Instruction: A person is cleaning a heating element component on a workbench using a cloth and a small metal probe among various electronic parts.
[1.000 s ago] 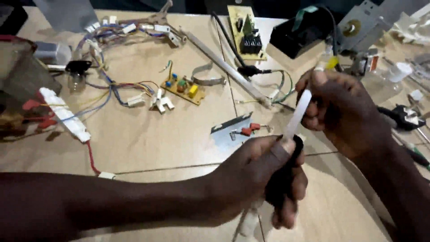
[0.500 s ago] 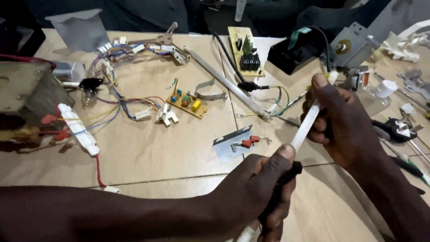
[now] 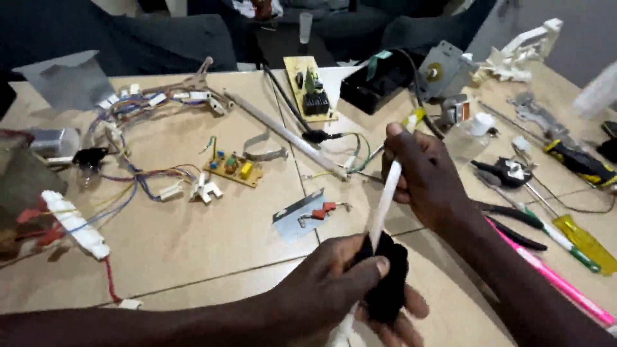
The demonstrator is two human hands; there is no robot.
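the left hand [image 3: 347,283] grips a black part [image 3: 389,276] near the bench's [image 3: 193,257] near edge, fingers closed round it. the right hand [image 3: 421,173] pinches the far end of a white tube [image 3: 384,204] rising from that part. a small board [image 3: 234,168] lies far left.

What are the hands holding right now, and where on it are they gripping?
Both hold one white rod. The left hand wraps a black piece at its lower end; the right hand pinches its upper end.
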